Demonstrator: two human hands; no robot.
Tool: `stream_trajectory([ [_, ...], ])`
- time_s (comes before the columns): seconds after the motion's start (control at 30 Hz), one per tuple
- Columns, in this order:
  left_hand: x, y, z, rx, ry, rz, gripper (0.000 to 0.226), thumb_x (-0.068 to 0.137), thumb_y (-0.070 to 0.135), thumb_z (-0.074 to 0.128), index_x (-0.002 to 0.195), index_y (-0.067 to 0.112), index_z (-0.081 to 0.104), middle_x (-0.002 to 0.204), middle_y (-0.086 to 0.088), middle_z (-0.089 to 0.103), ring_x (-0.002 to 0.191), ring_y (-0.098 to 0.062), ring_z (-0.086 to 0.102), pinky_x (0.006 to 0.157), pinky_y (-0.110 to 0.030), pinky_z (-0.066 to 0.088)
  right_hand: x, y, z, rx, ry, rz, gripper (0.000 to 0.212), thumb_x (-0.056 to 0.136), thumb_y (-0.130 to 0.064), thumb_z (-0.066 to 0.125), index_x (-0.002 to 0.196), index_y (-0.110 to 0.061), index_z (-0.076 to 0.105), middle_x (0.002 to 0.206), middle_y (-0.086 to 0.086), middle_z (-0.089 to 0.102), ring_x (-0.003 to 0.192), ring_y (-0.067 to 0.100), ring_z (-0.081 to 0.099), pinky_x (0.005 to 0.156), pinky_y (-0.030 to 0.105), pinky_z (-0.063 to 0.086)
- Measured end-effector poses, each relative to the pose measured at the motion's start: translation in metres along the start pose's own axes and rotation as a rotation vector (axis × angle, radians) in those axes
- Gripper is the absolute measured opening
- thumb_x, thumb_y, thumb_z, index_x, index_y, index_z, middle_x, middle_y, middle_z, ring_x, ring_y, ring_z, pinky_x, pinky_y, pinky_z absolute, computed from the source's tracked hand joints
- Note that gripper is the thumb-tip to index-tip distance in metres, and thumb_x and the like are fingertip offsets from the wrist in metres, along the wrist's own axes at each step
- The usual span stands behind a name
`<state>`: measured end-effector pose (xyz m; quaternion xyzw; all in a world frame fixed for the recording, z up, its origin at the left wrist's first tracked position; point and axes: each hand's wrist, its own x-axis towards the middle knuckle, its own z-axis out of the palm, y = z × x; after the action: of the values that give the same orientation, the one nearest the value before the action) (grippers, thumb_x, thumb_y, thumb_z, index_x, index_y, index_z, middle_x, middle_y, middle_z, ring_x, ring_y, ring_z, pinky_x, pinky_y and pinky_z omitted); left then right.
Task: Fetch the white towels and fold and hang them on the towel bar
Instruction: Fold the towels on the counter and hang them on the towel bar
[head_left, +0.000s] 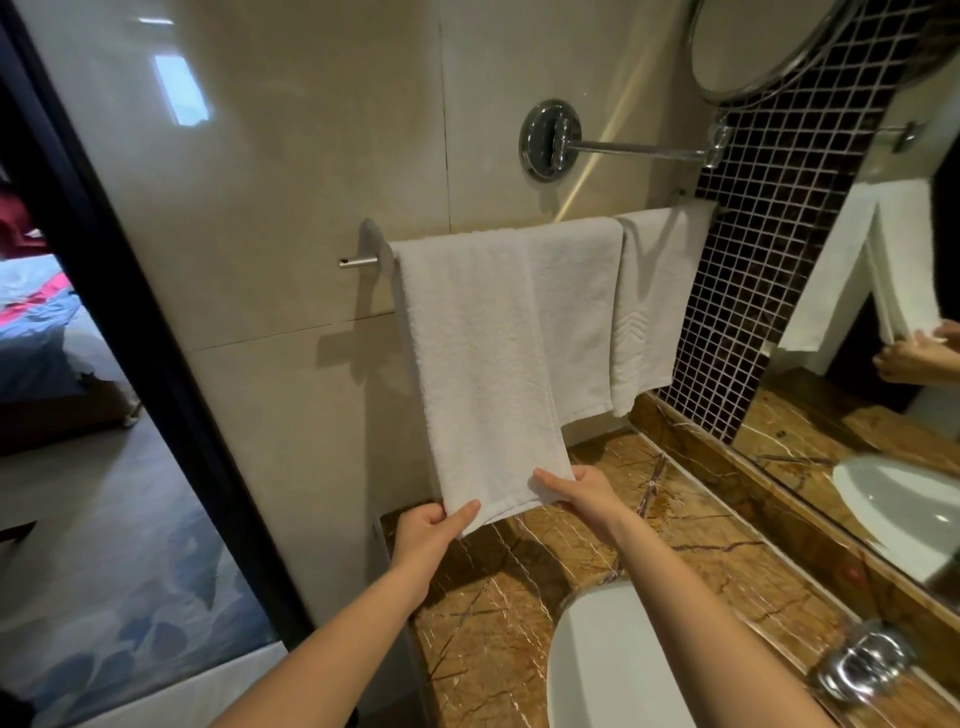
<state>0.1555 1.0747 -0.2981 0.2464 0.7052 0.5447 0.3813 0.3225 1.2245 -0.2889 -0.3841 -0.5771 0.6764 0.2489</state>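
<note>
Three white towels hang over the towel bar (358, 261), which is fixed to the beige wall. The nearest towel (483, 364) is draped at the bar's bracket end and its lower part is drawn out from the wall, away from the bar. The left hand (426, 530) pinches the bottom corner on the bracket side, thumb pressed on the towel's face with the other fingers curled behind the cloth. The right hand (587, 493) pinches the opposite bottom corner, thumb on top and fingers tucked beneath, so both hands are clamped on the hem well below the bar. A second towel (576, 312) hangs flat just beside the first, further along the bar, and a third towel (649, 296) with a woven chevron band hangs at the bar's far end, next to the dark mosaic tiles (769, 234). Below the bar lies a brown marble counter (701, 545) with a white sink (613, 665) and a chrome tap (862, 665). Above the bar a chrome arm mount (550, 137) carries a round mirror (753, 47)
</note>
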Motion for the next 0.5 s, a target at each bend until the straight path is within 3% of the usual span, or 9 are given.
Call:
stream_trajectory([
  [0.1, -0.002, 0.0, -0.001, -0.008, 0.002, 0.002, 0.035, 0.079, 0.032, 0.074, 0.079, -0.002, 0.066, 0.082, -0.019, 0.071, 0.076, -0.029, 0.068, 0.068, -0.036, 0.054, -0.003, 0.002, 0.001, -0.005, 0.01, -0.007, 0.018, 0.082, -0.023, 0.072, 0.089, -0.006, 0.069, 0.097, 0.01, 0.071, 0.092, 0.023, 0.063, 0.093, 0.038, 0.047],
  [0.17, 0.0, -0.001, -0.002, -0.01, 0.005, -0.005, 0.041, 0.08, 0.033, 0.073, 0.085, -0.007, 0.066, 0.084, -0.022, 0.071, 0.08, -0.034, 0.069, 0.072, -0.039, 0.055, -0.004, 0.002, 0.002, -0.02, 0.019, -0.015, 0.017, 0.085, -0.023, 0.07, 0.089, -0.007, 0.069, 0.097, 0.008, 0.072, 0.093, 0.024, 0.064, 0.094, 0.038, 0.049],
  [0.3, 0.008, 0.0, -0.002, -0.015, -0.002, -0.009, 0.046, 0.08, 0.033, 0.073, 0.089, -0.011, 0.064, 0.089, -0.028, 0.068, 0.085, -0.04, 0.067, 0.071, -0.038, 0.051, 0.003, 0.005, 0.005, -0.005, 0.11, -0.026, 0.019, 0.083, -0.024, 0.073, 0.089, -0.006, 0.069, 0.095, 0.009, 0.072, 0.085, 0.018, 0.066, 0.078, 0.03, 0.053],
  [0.4, 0.014, 0.001, 0.001, -0.036, 0.022, -0.033, 0.031, 0.082, 0.026, 0.072, 0.077, -0.004, 0.065, 0.075, -0.021, 0.07, 0.075, -0.035, 0.067, 0.067, -0.04, 0.055, 0.013, 0.012, 0.014, 0.17, 0.204, 0.024, 0.027, 0.079, -0.02, 0.077, 0.096, -0.002, 0.068, 0.101, 0.015, 0.072, 0.095, 0.028, 0.068, 0.089, 0.039, 0.055],
  [0.5, 0.023, -0.001, 0.003, -0.04, 0.026, -0.032, 0.028, 0.085, 0.023, 0.069, 0.064, 0.007, 0.058, 0.064, -0.008, 0.063, 0.064, -0.022, 0.06, 0.055, -0.027, 0.045, 0.021, 0.023, 0.032, 0.438, 0.271, 0.086, 0.027, 0.08, -0.014, 0.075, 0.102, -0.002, 0.066, 0.1, 0.013, 0.073, 0.097, 0.03, 0.069, 0.092, 0.044, 0.054],
])
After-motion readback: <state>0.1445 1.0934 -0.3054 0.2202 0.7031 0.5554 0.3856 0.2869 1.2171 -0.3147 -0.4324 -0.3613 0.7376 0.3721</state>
